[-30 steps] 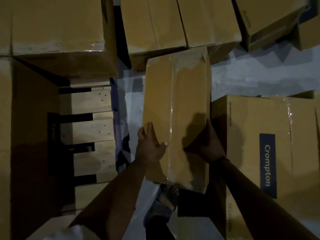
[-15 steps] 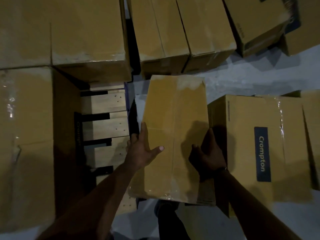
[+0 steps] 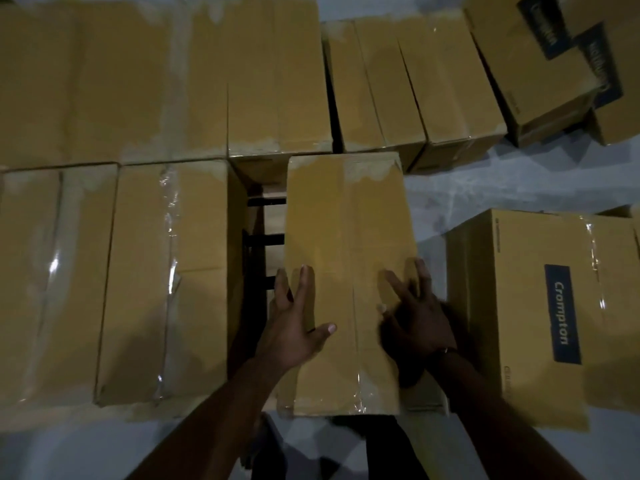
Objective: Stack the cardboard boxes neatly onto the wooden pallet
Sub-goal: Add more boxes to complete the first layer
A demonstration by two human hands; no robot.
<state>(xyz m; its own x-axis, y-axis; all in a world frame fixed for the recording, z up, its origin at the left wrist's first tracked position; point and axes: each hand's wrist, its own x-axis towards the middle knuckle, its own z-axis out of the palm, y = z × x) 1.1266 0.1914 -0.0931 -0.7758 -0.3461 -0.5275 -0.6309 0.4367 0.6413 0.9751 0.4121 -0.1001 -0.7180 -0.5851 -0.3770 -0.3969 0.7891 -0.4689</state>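
Note:
A long brown cardboard box (image 3: 346, 244) lies lengthwise in the middle, over the right end of the wooden pallet (image 3: 272, 220), of which only a narrow strip of slats shows. My left hand (image 3: 294, 320) presses on the box's top and left edge with fingers spread straight. My right hand (image 3: 415, 317) lies on the box's top near its right edge, fingers spread. Taped boxes (image 3: 162, 271) fill the pallet to the left, and another row (image 3: 221, 84) stands behind them.
A box (image 3: 540, 306) printed "Crompton" stands on the grey floor (image 3: 467, 192) right of my right hand. More boxes (image 3: 408, 88) line the back, and tilted ones (image 3: 533, 60) are piled at the far right. Legs and feet show below the box.
The box has moved left and down from over the floor onto the pallet's open gap. Both hands shifted from gripping its near sides to lying on its top. The view moved left.

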